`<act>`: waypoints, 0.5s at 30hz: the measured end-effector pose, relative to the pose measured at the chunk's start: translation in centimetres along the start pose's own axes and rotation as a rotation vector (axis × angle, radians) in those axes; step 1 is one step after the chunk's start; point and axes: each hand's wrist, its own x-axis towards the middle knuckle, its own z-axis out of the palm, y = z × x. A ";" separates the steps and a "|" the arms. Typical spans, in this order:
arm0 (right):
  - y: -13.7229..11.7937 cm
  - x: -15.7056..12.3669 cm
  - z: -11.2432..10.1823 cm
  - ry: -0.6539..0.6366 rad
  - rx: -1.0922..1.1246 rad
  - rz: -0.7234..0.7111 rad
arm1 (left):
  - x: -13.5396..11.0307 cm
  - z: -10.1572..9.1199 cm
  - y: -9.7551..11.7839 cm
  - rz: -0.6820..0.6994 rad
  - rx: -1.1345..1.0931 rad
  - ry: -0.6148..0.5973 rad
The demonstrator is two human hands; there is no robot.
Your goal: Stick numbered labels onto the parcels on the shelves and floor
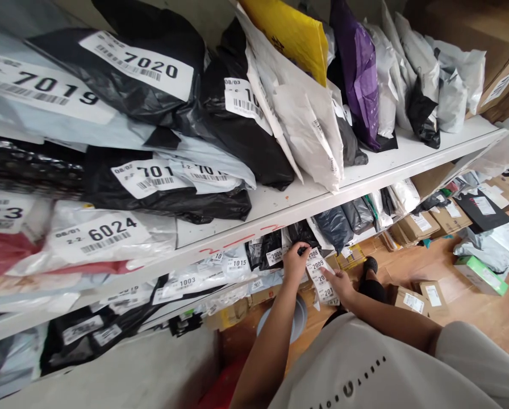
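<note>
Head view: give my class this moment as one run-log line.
left hand: at upper end of label strip | right hand: holding label strip | upper shelf: labelled parcels

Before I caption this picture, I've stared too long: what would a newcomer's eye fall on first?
Probably the yellow package and purple package on the upper shelf, then the bold 7020 label at upper left. Lower, near the centre, the right hand holds a strip of numbered labels, the left hand by its top.
</note>
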 end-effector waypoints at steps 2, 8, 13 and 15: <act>0.0 -0.5 -0.8 -0.052 -0.024 -0.002 | 0.0 0.1 0.2 0.019 0.017 -0.001; -0.1 -2.1 -3.4 -0.282 -0.087 0.028 | -1.0 -1.1 2.0 0.063 0.113 0.090; -2.0 -0.6 -3.4 -0.282 0.094 -0.022 | -0.4 -1.8 4.2 0.125 0.096 0.051; -2.4 0.4 -2.4 -0.289 0.107 -0.063 | 0.9 -1.7 4.3 0.135 0.061 -0.120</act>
